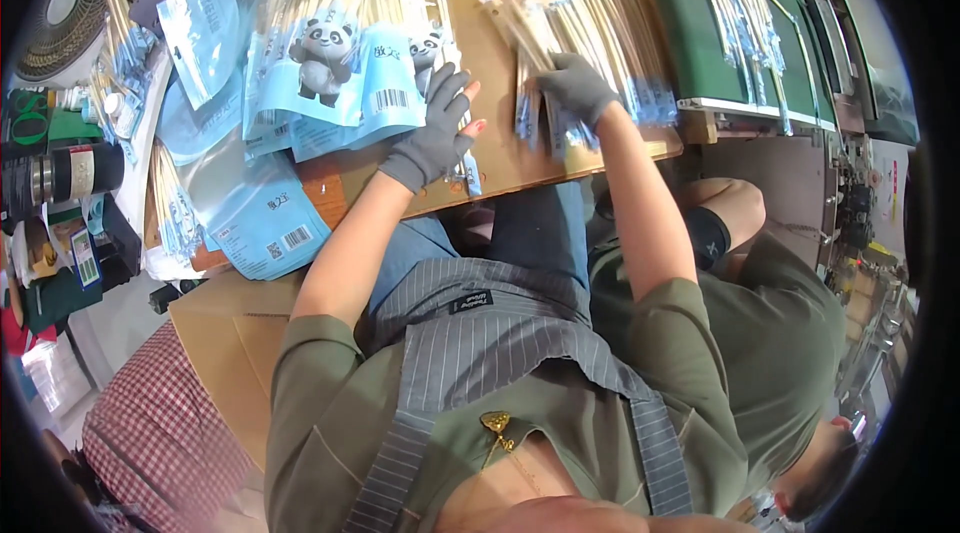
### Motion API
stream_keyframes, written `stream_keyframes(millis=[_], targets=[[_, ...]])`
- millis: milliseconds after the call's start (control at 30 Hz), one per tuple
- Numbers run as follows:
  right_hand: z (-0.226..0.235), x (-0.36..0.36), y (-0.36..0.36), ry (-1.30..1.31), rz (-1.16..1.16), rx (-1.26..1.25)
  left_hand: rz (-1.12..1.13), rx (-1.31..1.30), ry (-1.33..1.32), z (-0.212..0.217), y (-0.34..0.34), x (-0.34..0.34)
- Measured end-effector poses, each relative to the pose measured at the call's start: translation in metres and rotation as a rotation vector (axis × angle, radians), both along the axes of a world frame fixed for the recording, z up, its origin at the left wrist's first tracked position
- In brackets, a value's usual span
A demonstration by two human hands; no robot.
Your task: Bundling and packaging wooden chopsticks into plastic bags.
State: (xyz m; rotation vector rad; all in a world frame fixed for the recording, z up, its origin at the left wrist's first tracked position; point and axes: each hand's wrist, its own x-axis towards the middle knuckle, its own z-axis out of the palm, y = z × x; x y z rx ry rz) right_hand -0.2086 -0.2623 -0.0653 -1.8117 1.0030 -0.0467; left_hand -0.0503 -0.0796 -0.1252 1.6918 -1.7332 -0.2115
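Observation:
My left hand (pixel 432 138), in a grey glove with the thumb and a fingertip bare, lies with fingers stretched over a slim wrapped chopstick pack (pixel 471 173). It is beside light-blue pouches (pixel 378 73) with a panda print, full of pale wooden sticks. My right hand (pixel 578 90), gloved too, is closed round the near part of several wrapped chopsticks (pixel 527 28), slightly blurred. These slant up and left over a broad row of similar wrapped chopsticks (pixel 622 53), whose blue-printed ends point toward me. The fingertips of the right hand are partly hidden.
A brown board (pixel 445 195) covers the tabletop under my hands. Flat blue pouches (pixel 270 223) overhang its left edge. More wrapped sticks (pixel 735 8) lie on a green surface (pixel 700 63) at the right. A person in a dark green shirt (pixel 770 333) sits close on my right. A cardboard box (pixel 225 333) stands lower left.

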Motion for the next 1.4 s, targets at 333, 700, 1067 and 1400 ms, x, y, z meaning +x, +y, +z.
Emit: stream_keyframes(millis=[333, 700, 1067, 1400], targets=[[-0.009, -0.022, -0.015, -0.153, -0.342, 0.165, 0.203, -0.005, 0.072, 0.009, -0.007, -0.030], [-0.006, -0.023, -0.016, -0.138, -0.315, 0.188, 0.170, 0.097, -0.088, 0.021, -0.004, -0.033], [0.000, -0.021, -0.005, -0.109, -0.296, 0.126, 0.180, 0.092, -0.121, 0.019, -0.003, -0.033], [-0.010, -0.004, -0.001, -0.140, -0.351, -0.226, 0.179, 0.010, 0.006, 0.019, -0.008, -0.037]])
